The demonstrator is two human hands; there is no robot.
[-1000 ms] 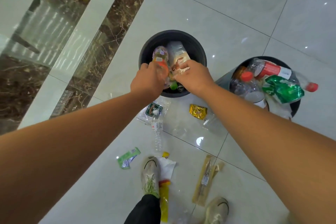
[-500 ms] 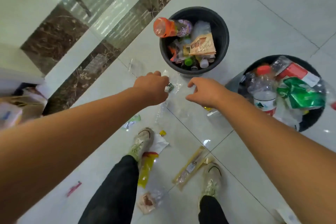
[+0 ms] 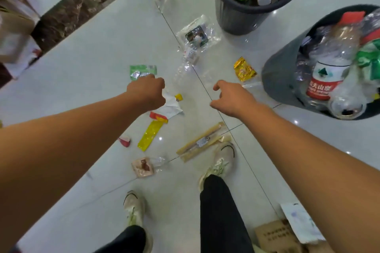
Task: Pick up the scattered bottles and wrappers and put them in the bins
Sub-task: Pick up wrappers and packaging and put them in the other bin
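Both hands have dropped from the bins [image 3: 240,18] toward the floor litter. The left hand [image 3: 147,93] is curled under, just by the green wrapper [image 3: 143,71] — whether it holds anything, I cannot tell; the right hand [image 3: 230,96], loosely curled and empty, hangs near the gold wrapper [image 3: 244,69]. Best pinch each flat wrapper by a raised edge.

The scene is seen through one wide-angle camera worn on the head, aimed forward and steeply down at the tiled floor [image 3: 82,51]. The left hand [image 3: 147,93] and right hand [image 3: 230,98] are held near mid-frame at arm's length. The shoes [image 3: 223,160] are framed below. The upper bin [image 3: 242,20] and right-hand bin [image 3: 281,72] are cropped by the edges.
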